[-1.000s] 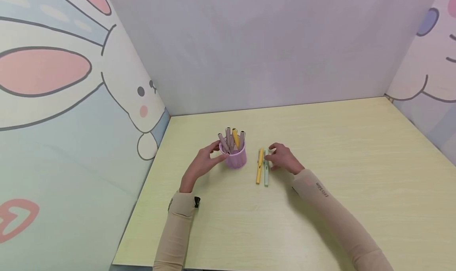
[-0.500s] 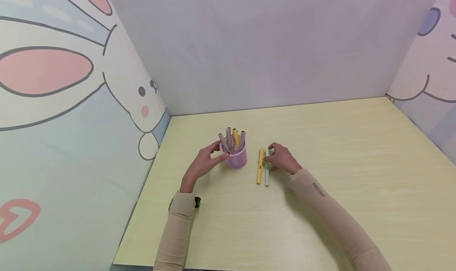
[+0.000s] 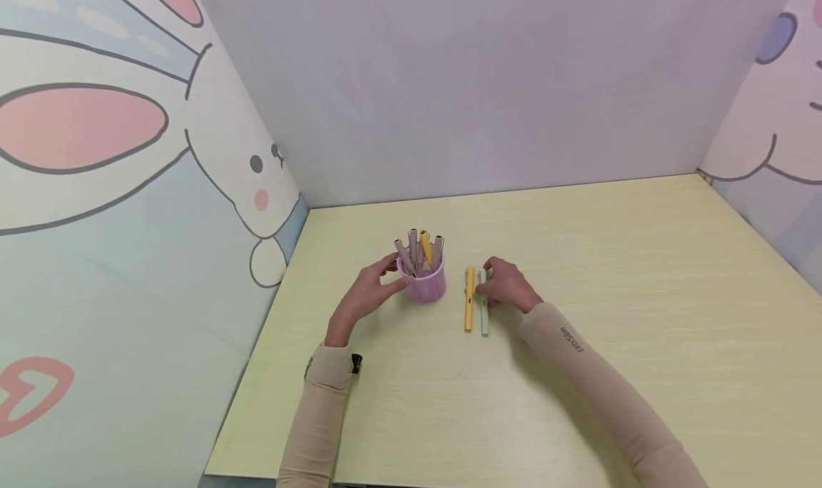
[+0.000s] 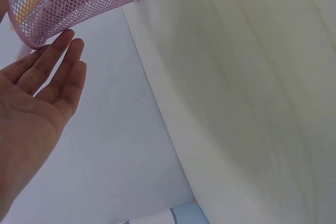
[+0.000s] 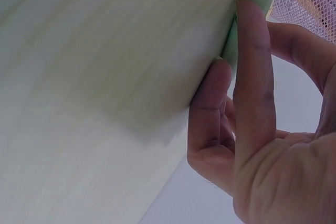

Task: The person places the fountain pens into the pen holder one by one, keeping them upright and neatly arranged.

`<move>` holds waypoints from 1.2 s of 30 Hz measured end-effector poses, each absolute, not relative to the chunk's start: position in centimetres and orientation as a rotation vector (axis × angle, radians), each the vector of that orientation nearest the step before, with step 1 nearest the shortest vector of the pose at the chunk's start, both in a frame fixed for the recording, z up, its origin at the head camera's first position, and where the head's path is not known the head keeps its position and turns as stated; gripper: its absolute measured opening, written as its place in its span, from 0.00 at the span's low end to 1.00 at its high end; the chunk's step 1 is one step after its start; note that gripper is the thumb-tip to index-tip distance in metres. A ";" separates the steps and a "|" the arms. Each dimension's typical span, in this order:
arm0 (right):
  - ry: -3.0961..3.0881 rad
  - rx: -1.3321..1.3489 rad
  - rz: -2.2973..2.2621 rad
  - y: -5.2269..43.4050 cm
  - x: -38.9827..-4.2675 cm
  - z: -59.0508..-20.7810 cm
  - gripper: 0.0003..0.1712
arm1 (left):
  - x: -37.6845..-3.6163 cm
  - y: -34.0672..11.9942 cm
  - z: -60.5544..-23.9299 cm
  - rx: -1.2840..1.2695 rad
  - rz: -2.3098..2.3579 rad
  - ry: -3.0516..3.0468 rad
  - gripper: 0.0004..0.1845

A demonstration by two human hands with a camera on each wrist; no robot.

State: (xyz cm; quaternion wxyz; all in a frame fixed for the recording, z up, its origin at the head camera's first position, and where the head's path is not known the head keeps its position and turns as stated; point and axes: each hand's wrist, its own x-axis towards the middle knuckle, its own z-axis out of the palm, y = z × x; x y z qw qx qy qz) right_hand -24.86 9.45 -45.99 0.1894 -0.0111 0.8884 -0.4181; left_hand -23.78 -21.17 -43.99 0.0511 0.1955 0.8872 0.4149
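A pink mesh pen cup (image 3: 428,290) stands on the table, holding several greyish-mauve pens and a yellow pen (image 3: 427,248). My left hand (image 3: 369,292) has its thumb and fingers on either side of the cup's rim; in the left wrist view the fingertips (image 4: 65,35) lie against the mesh. To the right of the cup, a second yellow pen (image 3: 469,306) and a light green pen (image 3: 484,322) lie side by side, with a narrow gap between them. My right hand (image 3: 509,286) grips the green pen near its far end, thumb and fingers on opposite sides.
The pale wood-grain table (image 3: 616,274) meets a plain grey-white wall (image 3: 475,88) at the back. A panel with a cartoon rabbit (image 3: 225,160) borders the left side. Another cartoon panel (image 3: 738,131) closes off the right.
The green pen has shifted slightly right, away from the yellow pen, with my right hand on it. My left hand and the cup have stayed in place.
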 end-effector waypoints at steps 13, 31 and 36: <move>2.508 -0.054 -1.213 10.0 -24.9 -46.4 0.32 | -23.8 -20.9 -44.0 0.588 1.259 2.702 0.39; 2.364 -0.117 -1.574 11.7 -24.7 -46.7 0.29 | -23.9 -20.7 -44.2 0.598 1.250 2.721 0.39; 2.323 -0.143 -1.684 12.0 -24.7 -46.8 0.30 | -23.8 -20.6 -44.1 0.583 1.232 2.731 0.39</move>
